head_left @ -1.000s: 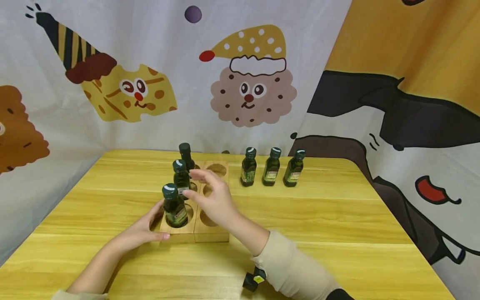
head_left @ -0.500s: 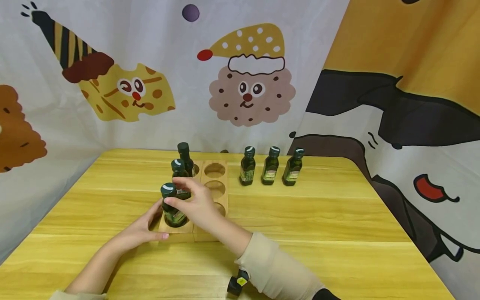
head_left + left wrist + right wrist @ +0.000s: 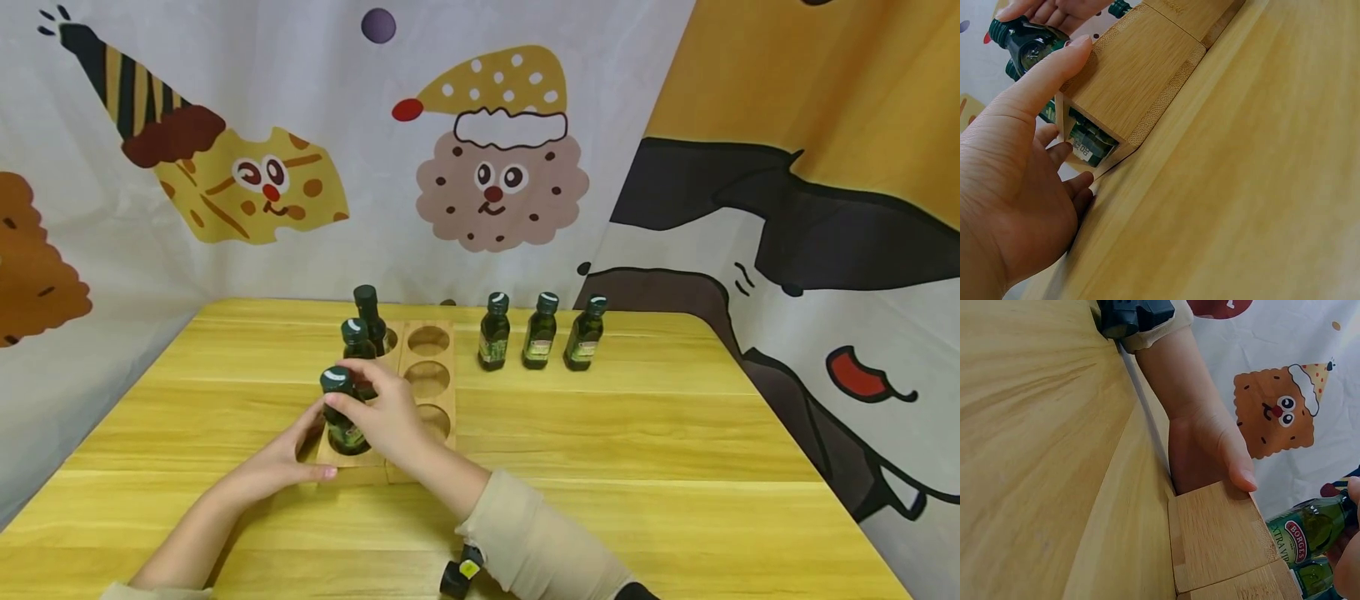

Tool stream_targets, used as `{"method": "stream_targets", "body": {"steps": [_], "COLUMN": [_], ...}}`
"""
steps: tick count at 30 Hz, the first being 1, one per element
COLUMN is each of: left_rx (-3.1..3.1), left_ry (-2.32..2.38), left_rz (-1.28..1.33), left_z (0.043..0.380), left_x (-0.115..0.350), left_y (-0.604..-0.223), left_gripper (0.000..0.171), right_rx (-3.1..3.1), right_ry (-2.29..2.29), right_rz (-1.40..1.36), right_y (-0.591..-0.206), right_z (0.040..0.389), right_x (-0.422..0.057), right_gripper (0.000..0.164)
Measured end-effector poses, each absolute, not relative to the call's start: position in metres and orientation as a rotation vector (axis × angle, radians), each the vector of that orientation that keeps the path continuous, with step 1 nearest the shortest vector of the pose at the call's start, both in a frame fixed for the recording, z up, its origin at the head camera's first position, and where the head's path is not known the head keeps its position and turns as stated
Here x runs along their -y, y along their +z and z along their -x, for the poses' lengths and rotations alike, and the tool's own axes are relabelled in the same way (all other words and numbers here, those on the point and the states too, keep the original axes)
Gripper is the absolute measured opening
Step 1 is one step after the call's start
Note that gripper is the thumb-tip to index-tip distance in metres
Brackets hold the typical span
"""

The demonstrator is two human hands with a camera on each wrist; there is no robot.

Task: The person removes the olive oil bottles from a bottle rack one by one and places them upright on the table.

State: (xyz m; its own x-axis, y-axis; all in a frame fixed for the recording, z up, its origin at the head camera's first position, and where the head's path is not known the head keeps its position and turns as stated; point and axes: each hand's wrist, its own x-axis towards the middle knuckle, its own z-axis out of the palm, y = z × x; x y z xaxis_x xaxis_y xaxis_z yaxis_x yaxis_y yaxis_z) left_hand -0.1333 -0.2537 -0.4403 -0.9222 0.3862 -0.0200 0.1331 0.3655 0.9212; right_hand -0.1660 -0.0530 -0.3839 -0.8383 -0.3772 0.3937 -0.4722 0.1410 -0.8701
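A light wooden rack [image 3: 360, 476] with round holes in two rows stands on the table. Dark green olive oil bottles fill its left row: the front bottle [image 3: 347, 435], a middle bottle [image 3: 356, 333] and a back bottle [image 3: 367, 305]. My right hand [image 3: 392, 417] pinches the front bottle near its neck between thumb and fingers; its BORGES label shows in the right wrist view. My left hand [image 3: 273, 463] grips the rack's near left corner, thumb on the front and fingers along the open side. In the left wrist view, a bottle base [image 3: 1090, 145] shows inside the rack.
Three more green bottles [image 3: 492, 342] [image 3: 540, 340] [image 3: 585, 342] stand upright in a line right of the rack, towards the back. The rack's right row has bare holes [image 3: 428, 379]. A cartoon-printed curtain [image 3: 300, 275] hangs behind the table. A black device [image 3: 459, 575] sits at the right wrist.
My right hand has moved left and down from beside the middle bottle to the front bottle, closing thumb and fingers on its neck. My left hand stays at the rack.
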Motion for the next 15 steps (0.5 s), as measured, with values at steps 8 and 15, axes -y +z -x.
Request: {"method": "stream_targets", "body": {"steps": [8,15], "left_rx": [-2.389,-2.383], "left_ry": [1.59,1.584], "left_rz": [-0.459,-0.455], "left_z": [0.1342,0.1354], "left_x": [0.2541,0.255], "left_y": [-0.4426,-0.4438], "left_gripper": [0.104,0.103], "right_rx": [2.273,2.233], "right_ry": [1.799,1.81], "right_rz": [-0.855,-0.856], "right_y": [-0.3841,-0.3816], "right_z": [0.1643,0.162], "right_x": [0.0541,0.0526], "right_gripper": [0.037,0.036]}}
